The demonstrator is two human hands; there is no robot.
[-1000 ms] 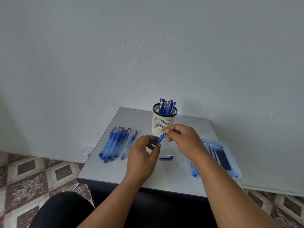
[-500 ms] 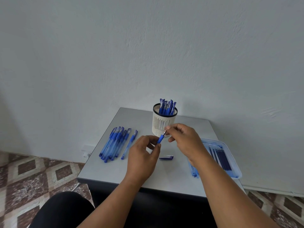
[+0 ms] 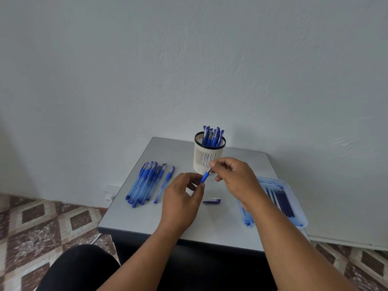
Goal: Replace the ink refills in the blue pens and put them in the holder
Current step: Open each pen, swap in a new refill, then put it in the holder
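My left hand [image 3: 182,198] grips the barrel of a blue pen [image 3: 204,177] above the middle of the grey table [image 3: 147,219]. My right hand [image 3: 235,177] pinches the pen's metal tip end with thumb and forefinger, just in front of the white mesh holder [image 3: 206,157], which stands at the back with several capped blue pens in it. The pen's blue cap [image 3: 211,200] lies on the table below my hands. A row of several blue pens [image 3: 147,182] lies at the left.
A light blue tray [image 3: 294,198] with several dark refills sits at the right edge, partly behind my right forearm. A few blue pieces [image 3: 246,217] lie beside it. The wall is close behind the table; patterned floor tiles lie on both sides.
Both hands stay almost in place on the pen. My right fingers have shifted slightly at the tip end.
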